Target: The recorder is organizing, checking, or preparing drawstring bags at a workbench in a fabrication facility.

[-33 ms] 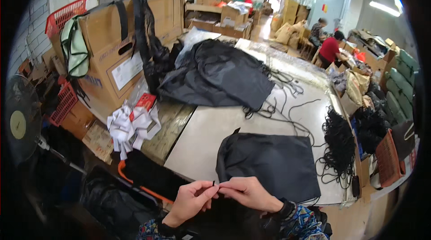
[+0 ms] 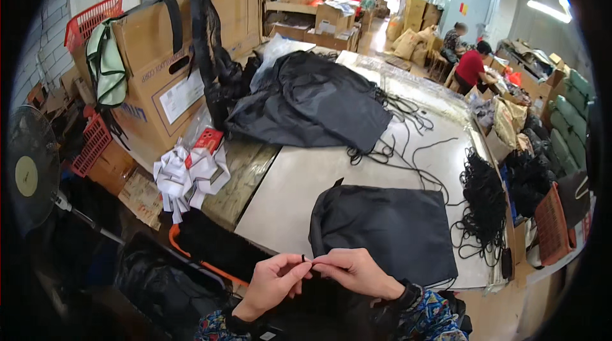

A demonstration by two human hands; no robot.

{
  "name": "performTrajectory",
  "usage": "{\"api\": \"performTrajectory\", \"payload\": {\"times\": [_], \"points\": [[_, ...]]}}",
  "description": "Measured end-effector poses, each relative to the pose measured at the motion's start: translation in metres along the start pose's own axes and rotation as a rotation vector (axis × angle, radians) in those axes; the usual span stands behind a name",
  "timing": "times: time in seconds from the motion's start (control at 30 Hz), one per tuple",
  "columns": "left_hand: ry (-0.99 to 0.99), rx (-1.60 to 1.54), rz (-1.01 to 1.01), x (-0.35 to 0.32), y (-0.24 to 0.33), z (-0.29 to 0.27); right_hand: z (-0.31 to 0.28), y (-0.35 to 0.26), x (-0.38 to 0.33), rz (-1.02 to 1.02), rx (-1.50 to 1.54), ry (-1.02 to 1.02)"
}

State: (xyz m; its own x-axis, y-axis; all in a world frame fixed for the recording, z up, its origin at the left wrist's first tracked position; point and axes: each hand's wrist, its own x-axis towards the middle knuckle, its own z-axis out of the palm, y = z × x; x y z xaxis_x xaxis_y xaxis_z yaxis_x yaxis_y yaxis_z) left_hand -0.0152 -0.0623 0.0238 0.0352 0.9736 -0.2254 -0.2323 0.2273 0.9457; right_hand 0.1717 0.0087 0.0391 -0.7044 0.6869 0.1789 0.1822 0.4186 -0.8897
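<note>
Just off the table's near edge, my left hand and my right hand meet fingertip to fingertip, each in a pinch. A short black tip of what looks like a black cord pokes up between them; the rest is hidden by my fingers or lost against dark cloth below. Right behind my hands, a flat black drawstring bag lies on the white table. Farther back is a heap of black fabric bags with loose cords trailing to the right.
A tangle of black cords lies at the table's right edge. On the left stand a large cardboard box, a bundle of white strips and a fan. Two people sit at the far right among piled goods.
The whole view has shifted very slightly. My hands keep the same pinch, fingertips together, and nothing on the table has moved.
</note>
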Motion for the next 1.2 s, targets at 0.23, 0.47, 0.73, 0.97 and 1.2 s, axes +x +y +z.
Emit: {"api": "performTrajectory", "payload": {"times": [0.23, 0.47, 0.73, 0.97, 1.2], "points": [[-0.034, -0.079, -0.006, -0.001, -0.012, -0.004, 0.004, -0.002, -0.003, 0.036, -0.095, -0.052], [-0.011, -0.064, -0.046, -0.004, -0.014, -0.007, 0.011, 0.007, -0.011, 0.048, -0.007, 0.011], [0.129, 0.469, 0.396, -0.009, -0.003, -0.009, 0.009, 0.005, -0.007, -0.071, -0.149, 0.159], [0.045, 0.936, 0.857, 0.008, -0.006, 0.001, 0.008, 0.007, -0.007, -0.151, -0.153, 0.116], [0.092, 0.845, 0.895, 0.002, -0.009, 0.002, 0.010, 0.012, -0.013, -0.153, -0.176, 0.089]]}}
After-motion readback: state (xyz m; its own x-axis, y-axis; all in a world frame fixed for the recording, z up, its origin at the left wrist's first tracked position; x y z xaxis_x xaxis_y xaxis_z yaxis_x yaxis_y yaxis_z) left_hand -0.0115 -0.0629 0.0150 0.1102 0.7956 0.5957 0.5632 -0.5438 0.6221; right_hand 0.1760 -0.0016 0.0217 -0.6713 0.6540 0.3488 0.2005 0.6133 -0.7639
